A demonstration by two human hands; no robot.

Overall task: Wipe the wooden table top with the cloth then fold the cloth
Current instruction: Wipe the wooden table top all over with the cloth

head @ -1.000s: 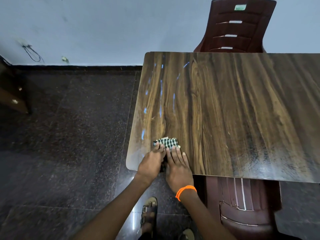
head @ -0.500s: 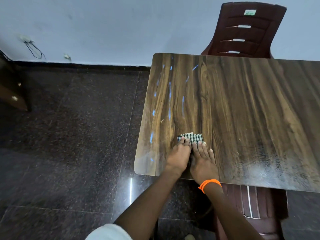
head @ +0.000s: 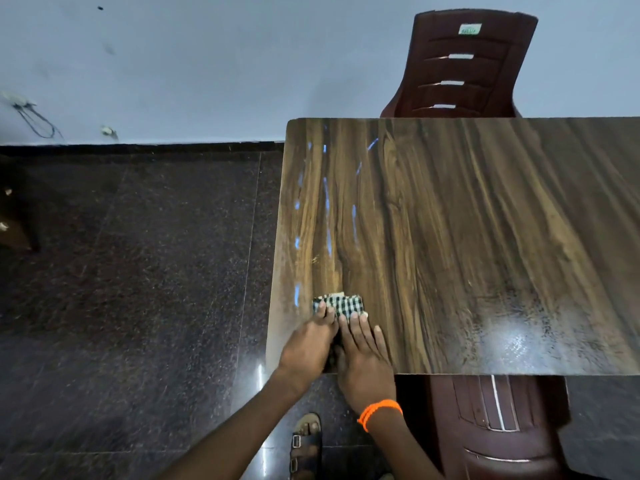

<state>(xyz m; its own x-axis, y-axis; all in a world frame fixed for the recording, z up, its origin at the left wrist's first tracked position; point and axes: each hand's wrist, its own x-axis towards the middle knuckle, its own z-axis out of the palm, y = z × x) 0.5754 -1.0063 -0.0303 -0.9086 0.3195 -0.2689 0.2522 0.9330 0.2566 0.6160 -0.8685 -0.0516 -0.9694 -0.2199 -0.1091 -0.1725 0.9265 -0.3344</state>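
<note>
Both hands, left and right, lie flat, fingers straight, pressing the small folded cloth at the surface's near-left corner, soft, light, likely best pinched at its edges.

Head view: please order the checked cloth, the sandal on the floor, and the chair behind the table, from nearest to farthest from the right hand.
1. The checked cloth, on the table under the fingertips of the right hand.
2. The sandal, on the floor below the table's near edge.
3. The chair behind the table, at the far edge by the wall.
</note>
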